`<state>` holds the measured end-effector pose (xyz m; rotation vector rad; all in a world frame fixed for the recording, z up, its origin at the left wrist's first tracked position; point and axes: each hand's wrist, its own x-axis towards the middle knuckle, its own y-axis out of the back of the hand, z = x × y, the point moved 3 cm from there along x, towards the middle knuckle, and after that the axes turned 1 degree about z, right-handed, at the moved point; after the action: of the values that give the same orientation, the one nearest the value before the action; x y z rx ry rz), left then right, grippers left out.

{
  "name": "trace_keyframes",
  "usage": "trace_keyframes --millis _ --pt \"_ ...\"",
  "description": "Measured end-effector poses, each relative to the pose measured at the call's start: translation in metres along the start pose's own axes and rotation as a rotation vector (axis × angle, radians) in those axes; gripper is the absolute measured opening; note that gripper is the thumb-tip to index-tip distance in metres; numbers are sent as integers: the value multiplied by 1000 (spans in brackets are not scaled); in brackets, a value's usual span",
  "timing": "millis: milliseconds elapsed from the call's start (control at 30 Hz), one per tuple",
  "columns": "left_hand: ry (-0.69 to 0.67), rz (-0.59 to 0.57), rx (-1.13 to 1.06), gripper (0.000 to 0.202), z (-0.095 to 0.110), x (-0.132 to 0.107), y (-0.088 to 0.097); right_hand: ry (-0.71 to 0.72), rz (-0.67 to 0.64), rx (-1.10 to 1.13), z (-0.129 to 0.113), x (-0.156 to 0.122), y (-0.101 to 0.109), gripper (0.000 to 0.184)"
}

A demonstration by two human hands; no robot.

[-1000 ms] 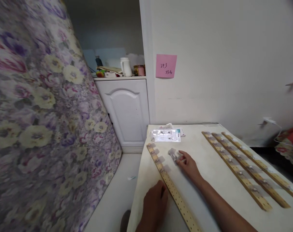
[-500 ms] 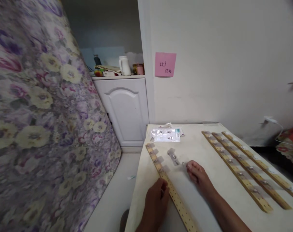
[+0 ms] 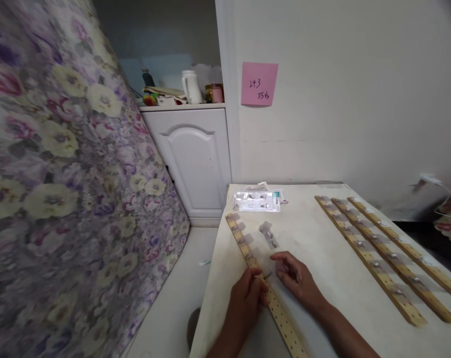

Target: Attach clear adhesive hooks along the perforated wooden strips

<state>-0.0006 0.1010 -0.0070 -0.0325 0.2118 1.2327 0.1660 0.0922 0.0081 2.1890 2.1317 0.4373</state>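
My left hand [image 3: 246,298] is closed at the edge of a narrow wooden strip [image 3: 285,328] with rows of small holes, its thumb and forefinger gripping around the middle. Just past those fingertips a small dark metal piece [image 3: 268,274] sticks out; I cannot tell which hand, if any, touches it. My right hand [image 3: 298,281] hovers to the right of the strip, fingers bent but apart, with nothing visible in them. Several small clear bags with metal bits sit along the strip's far end. A loose clear bag [image 3: 269,236] with small metal parts lies beyond my right hand.
Three similar strips [image 3: 374,263] carrying clear bags lie along the right side of the white table [image 3: 307,233]. Flat clear packaging [image 3: 257,201] rests at the back left. A floral curtain [image 3: 61,199] hangs left, and a white cabinet [image 3: 195,164] stands behind.
My right hand has moved left toward the strip, and its fingers have spread from a pinch. My left hand has moved slightly up along the strip. The camera view has shifted a little.
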Motion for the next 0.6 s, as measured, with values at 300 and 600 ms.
trace_keyframes --millis 300,600 --pt "6 38 56 32 0 -8 4 -163 -81 258 8 -4 -14 25" --pt "28 133 203 18 -7 -15 10 -241 -131 201 20 -10 -23 21"
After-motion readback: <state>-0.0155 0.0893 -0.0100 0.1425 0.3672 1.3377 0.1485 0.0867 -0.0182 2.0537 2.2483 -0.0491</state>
